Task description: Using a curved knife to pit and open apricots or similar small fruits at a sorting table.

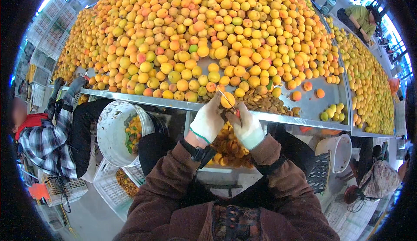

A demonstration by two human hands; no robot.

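Note:
My left hand, in a white glove with a green cuff edge, is closed on an orange-yellow apricot just over the metal table's near edge. My right hand, also gloved in white, grips a small knife whose handle is mostly hidden by the fingers. Its thin blade lies across the apricot, pointing up and left. Brown apricot stones are heaped on the table beyond my right hand. Below my hands, between my knees, opened apricot pieces fill a container partly covered by my arms.
A big pile of apricots covers the metal table. Left of my knees stands a white bucket with scraps, beside a white crate. Another bucket is at right. A co-worker in a checked shirt sits at left.

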